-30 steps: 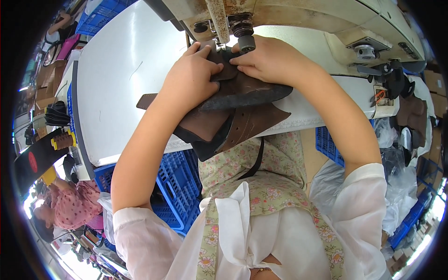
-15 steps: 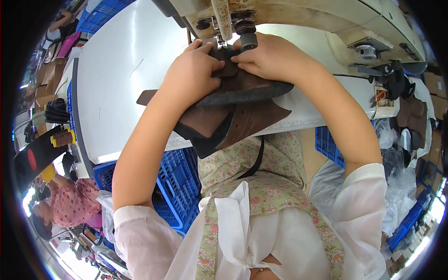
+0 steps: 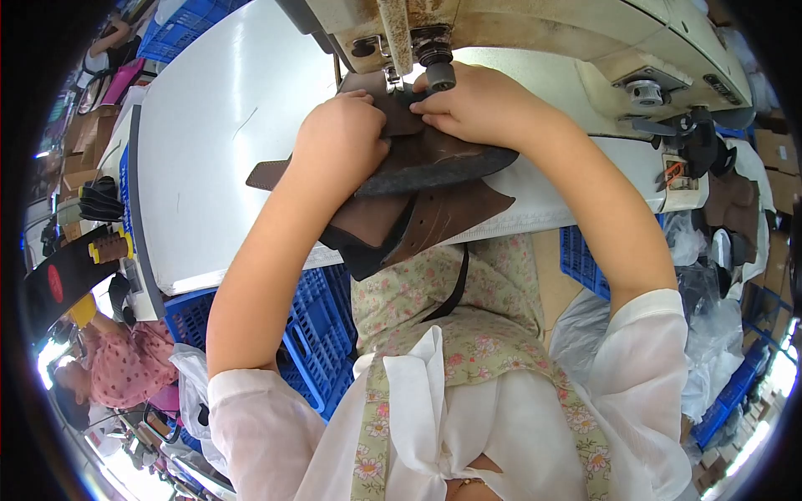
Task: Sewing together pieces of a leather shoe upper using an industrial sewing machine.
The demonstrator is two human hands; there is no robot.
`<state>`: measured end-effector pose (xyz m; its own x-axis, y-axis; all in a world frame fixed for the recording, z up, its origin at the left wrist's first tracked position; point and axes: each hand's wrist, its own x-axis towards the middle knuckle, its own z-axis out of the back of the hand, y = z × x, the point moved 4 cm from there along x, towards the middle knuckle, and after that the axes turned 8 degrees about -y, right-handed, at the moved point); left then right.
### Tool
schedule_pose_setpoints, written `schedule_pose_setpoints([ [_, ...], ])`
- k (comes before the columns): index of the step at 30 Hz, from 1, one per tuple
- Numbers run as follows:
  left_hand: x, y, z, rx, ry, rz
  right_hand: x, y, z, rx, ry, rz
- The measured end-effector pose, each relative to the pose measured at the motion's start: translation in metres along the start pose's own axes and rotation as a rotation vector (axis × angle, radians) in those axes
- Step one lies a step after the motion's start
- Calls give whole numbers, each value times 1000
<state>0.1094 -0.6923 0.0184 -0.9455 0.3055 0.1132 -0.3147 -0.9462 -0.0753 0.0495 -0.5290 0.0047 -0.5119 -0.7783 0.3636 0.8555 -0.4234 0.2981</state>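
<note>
Your left hand (image 3: 342,138) curled tighter on leather (image 3: 399,118), likely repositioning; half-curled right hand (image 3: 480,104) stayed right of needle foot (image 3: 394,81); pinches unclear.

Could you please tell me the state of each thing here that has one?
Brown leather piece: layered, partly under presser foot
Presser foot: raised or lowered unclear
Left hand: curled against the leather
Right hand: touching the leather
Thread spool: wound with brown thread
Plastic bag: crumpled
</note>
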Motion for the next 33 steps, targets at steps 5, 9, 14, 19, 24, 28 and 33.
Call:
schedule_pose_setpoints([
  [5,6,1,-1,-57,33,-91,1,1,0,-36,85,-29],
  [9,12,0,3,-54,13,-110,1,0,-1,-41,62,2],
  [14,13,1,7,-15,114,-5,2,0,-1,-55,68,-42],
  [19,13,4,5,21,129,19,4,-2,-3,-55,53,-39],
  [24,19,6,5,41,166,30,4,-3,-5,-61,57,-38],
  [28,22,11,9,69,178,21,7,-1,-4,-96,-12,-18],
  [33,22,15,9,73,160,-40,5,4,-6,-96,-61,-10],
])
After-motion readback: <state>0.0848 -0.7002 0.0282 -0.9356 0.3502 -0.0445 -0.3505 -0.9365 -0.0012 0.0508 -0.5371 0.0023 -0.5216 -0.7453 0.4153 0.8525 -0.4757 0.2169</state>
